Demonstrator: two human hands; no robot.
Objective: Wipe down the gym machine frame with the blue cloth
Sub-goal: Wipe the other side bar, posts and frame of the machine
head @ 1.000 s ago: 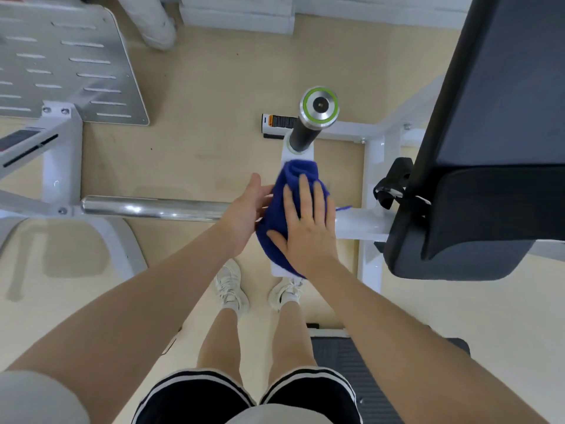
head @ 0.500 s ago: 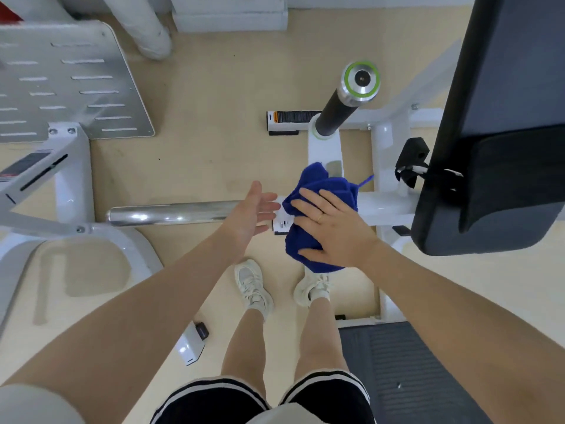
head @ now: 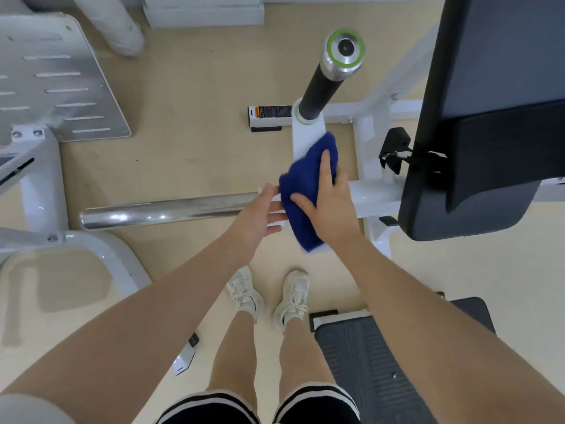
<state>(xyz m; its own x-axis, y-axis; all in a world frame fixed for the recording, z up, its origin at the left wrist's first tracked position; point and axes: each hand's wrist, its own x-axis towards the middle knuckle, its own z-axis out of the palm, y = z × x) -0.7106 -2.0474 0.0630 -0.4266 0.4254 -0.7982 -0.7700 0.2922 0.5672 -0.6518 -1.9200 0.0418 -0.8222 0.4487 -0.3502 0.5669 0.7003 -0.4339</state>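
Blue cloth (head: 307, 191), pressed flat under my right hand (head: 328, 206) with straight fingers (head: 325, 166), has slid up the white frame (head: 305, 139) since 0.5 seconds ago, so wiping continues; my left hand (head: 260, 214) hovers open beside it.

A pale beige gym floor (head: 189, 142) carries the white machine frame (head: 367, 194), whose feet rest directly on it. A dark ribbed mat (head: 367, 362) lies at lower right, beside a person's two white sneakers (head: 244, 293).
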